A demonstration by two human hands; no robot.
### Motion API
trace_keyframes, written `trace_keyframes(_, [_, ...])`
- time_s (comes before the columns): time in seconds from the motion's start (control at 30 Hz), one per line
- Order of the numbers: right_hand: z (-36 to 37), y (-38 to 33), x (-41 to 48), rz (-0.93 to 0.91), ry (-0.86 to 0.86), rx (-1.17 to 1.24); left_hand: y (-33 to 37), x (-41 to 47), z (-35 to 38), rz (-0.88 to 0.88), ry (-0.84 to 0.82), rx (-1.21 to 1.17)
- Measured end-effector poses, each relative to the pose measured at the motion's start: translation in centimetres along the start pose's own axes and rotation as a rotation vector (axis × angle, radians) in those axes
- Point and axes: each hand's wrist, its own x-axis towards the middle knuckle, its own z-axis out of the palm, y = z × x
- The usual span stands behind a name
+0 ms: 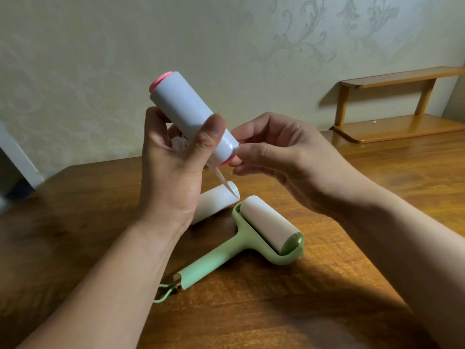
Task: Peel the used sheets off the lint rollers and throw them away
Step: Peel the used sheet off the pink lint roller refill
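Left hand (173, 162) curls fingers round white paper lint roller with pink end caps (188, 109), held tilted above brown wooden table (75, 222). Right hand (276, 152) pinches sheet edge (236, 149) at roller's lower end. Peel apparently just starting; next move likely needs a steady pull round the roll.

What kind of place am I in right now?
Likely a room in a home: a wooden table against floral-embossed wallpaper, a small wooden shelf on it, and a green lint roller lying there.
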Motion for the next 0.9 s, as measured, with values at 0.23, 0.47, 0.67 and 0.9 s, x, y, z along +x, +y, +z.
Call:
trace_keyframes(0.23, [0.6, 0.6, 0.1, 0.000, 0.052, 0.034, -0.9, 0.2, -0.4, 0.079, 0.005, 0.049])
trace_keyframes(0.47, [0.8, 1.4, 0.3, -0.059, 0.110, 0.003, -1.0, 0.1, -0.4, 0.127, -0.003, 0.101])
trace_keyframes(0.67, [1.0, 1.8, 0.2, -0.096, 0.132, -0.044, -0.7, 0.0, -0.4, 0.136, -0.002, 0.111])
trace_keyframes(0.9, [0.6, 1.1, 0.1, -0.059, 0.075, -0.036, -0.4, 0.1, -0.4, 0.148, 0.012, 0.137])
